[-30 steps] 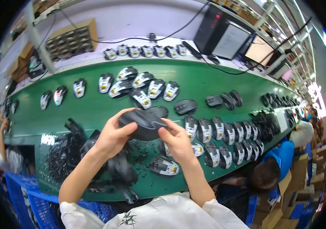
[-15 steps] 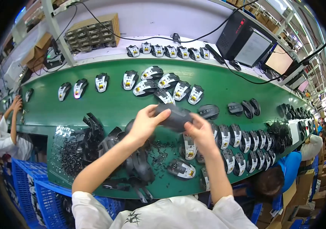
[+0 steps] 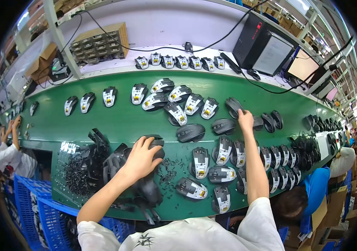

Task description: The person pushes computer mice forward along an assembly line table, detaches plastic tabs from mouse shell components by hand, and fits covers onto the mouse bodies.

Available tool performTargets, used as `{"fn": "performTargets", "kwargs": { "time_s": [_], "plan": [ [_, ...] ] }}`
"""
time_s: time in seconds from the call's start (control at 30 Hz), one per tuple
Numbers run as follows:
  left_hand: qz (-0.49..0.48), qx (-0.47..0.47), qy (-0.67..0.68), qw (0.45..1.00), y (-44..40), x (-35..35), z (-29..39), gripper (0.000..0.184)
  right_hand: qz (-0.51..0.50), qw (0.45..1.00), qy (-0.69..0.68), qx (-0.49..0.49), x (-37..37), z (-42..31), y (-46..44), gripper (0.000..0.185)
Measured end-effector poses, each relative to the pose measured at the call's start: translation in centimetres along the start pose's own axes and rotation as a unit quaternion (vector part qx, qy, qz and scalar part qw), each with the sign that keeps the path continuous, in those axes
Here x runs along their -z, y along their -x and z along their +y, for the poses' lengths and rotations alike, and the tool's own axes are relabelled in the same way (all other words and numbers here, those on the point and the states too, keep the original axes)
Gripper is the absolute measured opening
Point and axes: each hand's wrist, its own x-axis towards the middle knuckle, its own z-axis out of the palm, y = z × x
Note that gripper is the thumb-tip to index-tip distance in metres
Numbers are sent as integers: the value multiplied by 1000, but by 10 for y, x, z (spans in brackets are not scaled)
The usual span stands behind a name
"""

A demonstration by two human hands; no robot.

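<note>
My right hand (image 3: 246,120) has its fingers on the lower end of a dark mouse (image 3: 233,107), which rests tilted on the green table behind the rows. On the left, my left hand (image 3: 143,157) lies spread over a pile of black shell parts (image 3: 151,188), its fingertips at a dark curved shell (image 3: 156,143). Two closed dark mice (image 3: 190,133) sit between my hands. Several opened mice with white insides (image 3: 200,162) stand in front of them, left of my right forearm.
Small black pieces (image 3: 77,169) lie heaped at the left. A shelf (image 3: 124,65) behind holds more mice and a computer tower (image 3: 262,44). Blue crates (image 3: 53,221) stand at the front left. A co-worker in blue (image 3: 315,184) is at the right, another person (image 3: 13,157) at far left.
My hands have moved apart. The dark mouse they both held is now on the table under my right hand, farther back and right. My left hand has gone down to the black parts.
</note>
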Motion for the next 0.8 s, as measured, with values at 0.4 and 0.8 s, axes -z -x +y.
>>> {"fn": "performTargets", "kwargs": {
  "time_s": [0.4,0.8],
  "plan": [
    [-121,118,176,970,-38,24,-12,49,-180,932,-204,240,73,-64,164,29],
    [97,140,410,896,-18,46,70,65,-367,781,-487,135,76,-124,288,60]
  ]
}}
